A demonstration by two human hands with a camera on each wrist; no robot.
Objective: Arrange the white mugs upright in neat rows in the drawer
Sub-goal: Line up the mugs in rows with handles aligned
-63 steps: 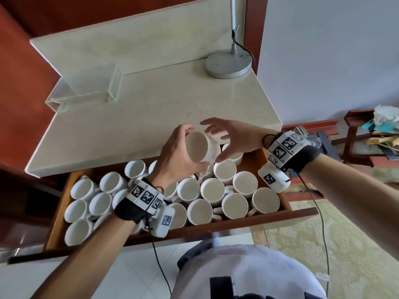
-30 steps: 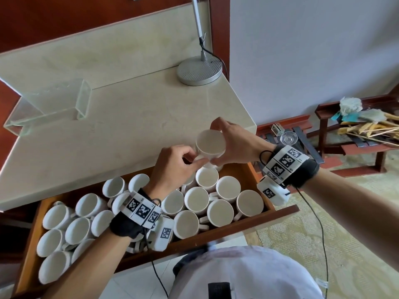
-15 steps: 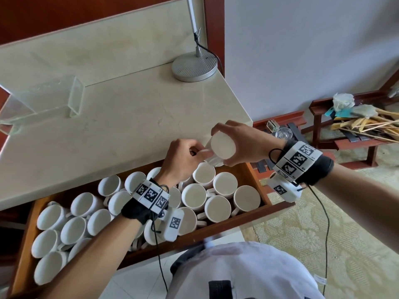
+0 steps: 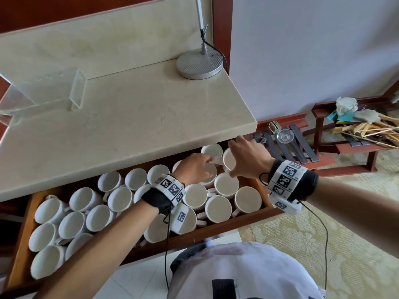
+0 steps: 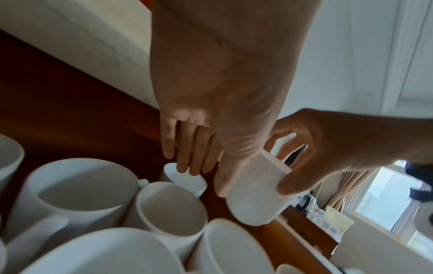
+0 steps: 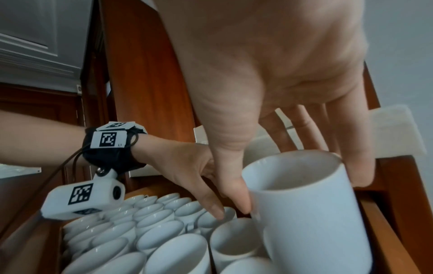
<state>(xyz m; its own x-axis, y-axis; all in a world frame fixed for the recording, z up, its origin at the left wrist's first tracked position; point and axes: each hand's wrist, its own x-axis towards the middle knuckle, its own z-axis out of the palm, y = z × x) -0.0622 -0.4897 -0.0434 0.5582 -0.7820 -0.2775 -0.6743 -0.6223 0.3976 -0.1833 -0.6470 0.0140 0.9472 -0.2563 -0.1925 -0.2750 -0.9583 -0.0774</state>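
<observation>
- Drawer (image 4: pixel 216 233), front rail: we count upright white mugs (image 4: pixel 218 209) packed behind it, rows loose.
- Left hand (image 4: pixel 194 168), mid-drawer: fingers straight, steadying rims.
- Right hand (image 6: pixel 281 115), drawer's far right corner: grasping held mug (image 6: pixel 311 213) upright; we should lower it squarely, handle aligned.
- Surface (image 4: pixel 129 117), above the drawer.

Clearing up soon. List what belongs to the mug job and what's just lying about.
Job: held mug, right hand, left hand, other mugs, drawer.
Lying about: lamp base, glass stand, rack, rug.
</observation>
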